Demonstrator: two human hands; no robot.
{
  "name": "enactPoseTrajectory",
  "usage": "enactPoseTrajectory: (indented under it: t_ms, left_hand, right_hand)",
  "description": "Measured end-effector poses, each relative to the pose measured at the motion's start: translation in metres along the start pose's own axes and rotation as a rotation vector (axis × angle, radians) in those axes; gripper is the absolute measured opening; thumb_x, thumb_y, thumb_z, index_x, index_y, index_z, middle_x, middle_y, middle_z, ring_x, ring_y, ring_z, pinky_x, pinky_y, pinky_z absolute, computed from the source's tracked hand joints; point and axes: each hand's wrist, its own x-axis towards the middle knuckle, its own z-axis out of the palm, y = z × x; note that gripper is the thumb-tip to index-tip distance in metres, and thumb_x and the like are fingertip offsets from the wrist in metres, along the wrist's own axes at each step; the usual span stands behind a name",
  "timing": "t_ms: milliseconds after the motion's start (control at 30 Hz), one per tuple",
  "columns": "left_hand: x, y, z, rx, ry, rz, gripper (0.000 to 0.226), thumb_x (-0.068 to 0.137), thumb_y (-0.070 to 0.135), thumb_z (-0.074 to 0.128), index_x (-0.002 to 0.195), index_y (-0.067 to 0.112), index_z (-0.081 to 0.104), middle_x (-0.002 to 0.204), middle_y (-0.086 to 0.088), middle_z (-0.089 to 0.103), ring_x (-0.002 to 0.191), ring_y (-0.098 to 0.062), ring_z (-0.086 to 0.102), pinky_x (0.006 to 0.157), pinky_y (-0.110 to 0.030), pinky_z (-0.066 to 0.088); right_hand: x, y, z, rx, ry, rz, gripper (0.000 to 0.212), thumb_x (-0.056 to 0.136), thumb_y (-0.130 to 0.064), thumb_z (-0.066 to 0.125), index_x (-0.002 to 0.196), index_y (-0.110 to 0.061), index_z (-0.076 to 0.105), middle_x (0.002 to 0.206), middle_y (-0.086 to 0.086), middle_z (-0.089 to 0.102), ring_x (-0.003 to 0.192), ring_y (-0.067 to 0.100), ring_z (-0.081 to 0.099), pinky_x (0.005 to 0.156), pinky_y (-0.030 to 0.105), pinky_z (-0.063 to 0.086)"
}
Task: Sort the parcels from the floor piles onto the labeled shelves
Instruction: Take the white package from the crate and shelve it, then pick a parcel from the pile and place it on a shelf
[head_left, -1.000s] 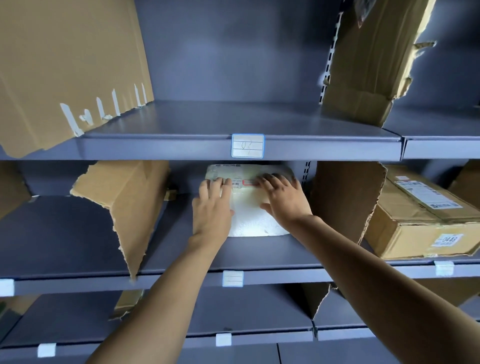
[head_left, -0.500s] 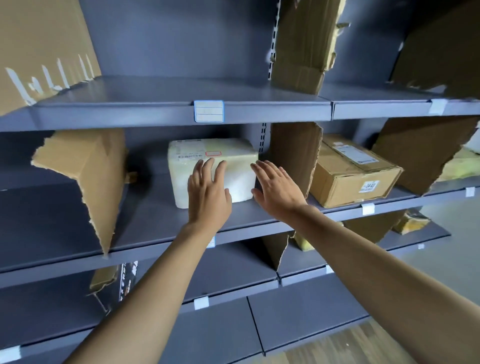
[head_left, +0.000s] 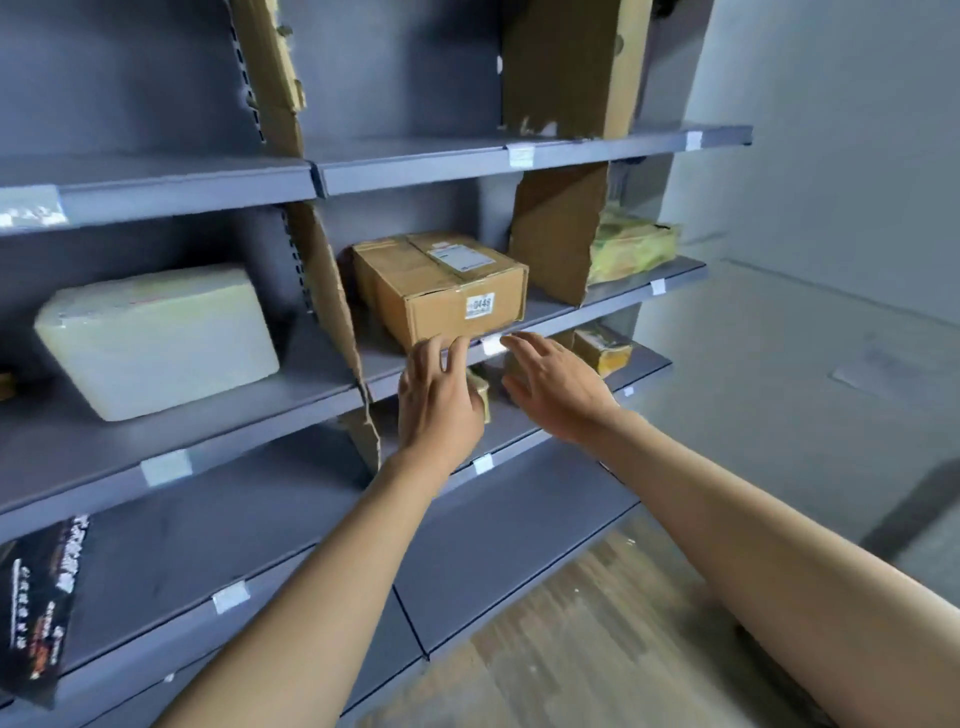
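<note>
Nearest the camera, both bare forearms reached out over the wooden floor (head_left: 597, 623) towards the racking. The left hand (head_left: 441, 395) and the right hand (head_left: 556, 384) hung loose with fingers spread and held nothing, level with the front edge of the middle shelf (head_left: 322, 384); whether a fingertip brushed that edge could not be told. A second before, both hands had lain flat on the white parcel (head_left: 156, 338), pressing it back into its bay; since then they had let go and come away to the right, and the view had swung with them. That suggested this parcel was delivered and the person was turning back for another from the floor piles, which lay out of view. The white parcel sat alone on the middle shelf, left of the torn cardboard divider (head_left: 324, 291), above a paper shelf label (head_left: 166, 466). It looked like a pale, soft-cornered block in glossy wrap, its printed label blurred. Beyond the divider stood a taped brown box (head_left: 441, 286), and farther along a yellow-green packet (head_left: 631, 244).
</note>
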Motion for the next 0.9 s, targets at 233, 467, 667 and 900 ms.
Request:
enactPoseTrajectory:
  t_ms: [233, 467, 667, 900]
  left_hand:
    - [-0.033, 0.204, 0.086, -0.139, -0.118, 0.133, 0.063, 0.085, 0.011, 0.064, 0.143, 0.008, 0.041, 0.147, -0.016, 0.035, 0.138, -0.035, 0.030, 0.109, -0.047, 0.032]
    - [-0.062, 0.385, 0.172, -0.209, -0.333, 0.330, 0.062, 0.089, 0.016, 0.057, 0.146, 0.017, 0.033, 0.153, -0.012, 0.026, 0.140, -0.032, 0.024, 0.110, -0.044, 0.029]
    - [-0.083, 0.515, 0.251, -0.322, -0.472, 0.496, 0.058, 0.091, 0.014, 0.052, 0.145, 0.016, 0.033, 0.151, -0.012, 0.027, 0.141, -0.031, 0.022, 0.114, -0.045, 0.026]
    - [-0.066, 0.627, 0.367, -0.388, -0.590, 0.624, 0.060, 0.092, 0.015, 0.050, 0.148, 0.016, 0.029, 0.153, -0.011, 0.025, 0.143, -0.029, 0.018, 0.115, -0.043, 0.024]
  right_hand:
    - [-0.152, 0.158, -0.062, -0.094, 0.003, 0.204, 0.052, 0.101, -0.031, 0.046, 0.149, -0.015, 0.036, 0.155, 0.005, 0.037, 0.139, 0.026, 0.040, 0.113, 0.037, 0.031]
    - [-0.294, 0.295, -0.111, -0.132, 0.058, 0.476, 0.050, 0.099, -0.027, 0.050, 0.146, -0.014, 0.040, 0.150, 0.007, 0.043, 0.135, 0.028, 0.044, 0.110, 0.039, 0.035]
    - [-0.396, 0.394, -0.127, -0.162, 0.038, 0.720, 0.051, 0.098, -0.024, 0.050, 0.146, -0.012, 0.040, 0.150, 0.008, 0.043, 0.135, 0.029, 0.044, 0.109, 0.039, 0.037]
    - [-0.438, 0.525, -0.117, -0.184, -0.007, 0.895, 0.052, 0.095, -0.022, 0.054, 0.144, -0.010, 0.042, 0.147, 0.010, 0.045, 0.131, 0.031, 0.047, 0.107, 0.041, 0.040]
